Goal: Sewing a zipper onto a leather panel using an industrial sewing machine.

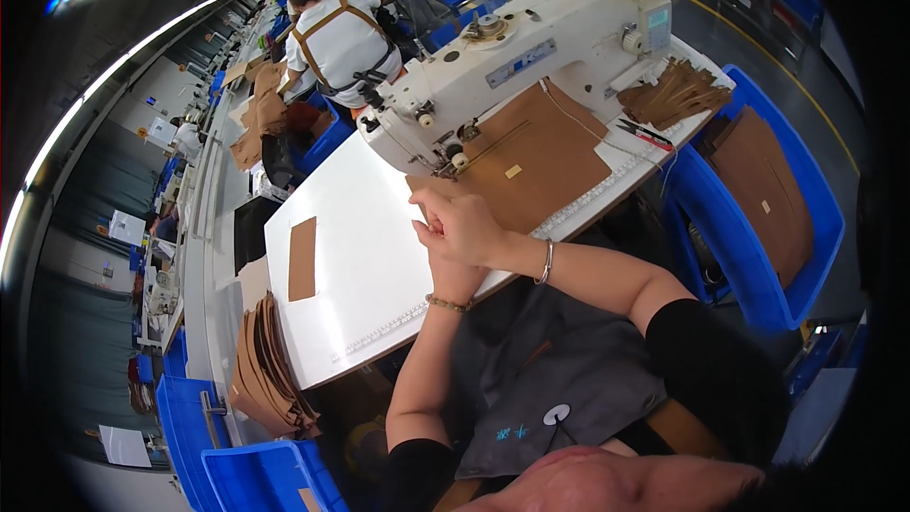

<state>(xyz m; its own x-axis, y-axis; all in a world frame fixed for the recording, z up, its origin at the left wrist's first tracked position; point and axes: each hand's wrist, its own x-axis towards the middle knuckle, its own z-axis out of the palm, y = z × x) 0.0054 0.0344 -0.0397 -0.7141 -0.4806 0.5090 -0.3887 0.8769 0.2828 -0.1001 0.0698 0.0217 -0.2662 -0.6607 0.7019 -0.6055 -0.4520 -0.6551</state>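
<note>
My two hands meet in front of the sewing machine's needle area, overlapping each other. My right hand (472,230), with a silver bangle at its wrist, lies uppermost with curled fingers; anything inside them is hidden. Beneath it is my left hand (457,277), with a beaded bracelet; its fingers are mostly covered. A large brown leather panel (559,156) lies under the white sewing machine (531,47), its near left corner close to my fingers. A small pale label (514,172) sits on the panel. To the left, a narrow brown strip (302,258) lies on the white table (370,275).
Red-handled snips (645,135) and a heap of brown pieces (673,95) lie at the table's right. A blue bin (758,275) holds brown panels. Stacked brown pieces (261,370) hang by the left edge, near another blue bin (270,469). A person (346,43) sits beyond.
</note>
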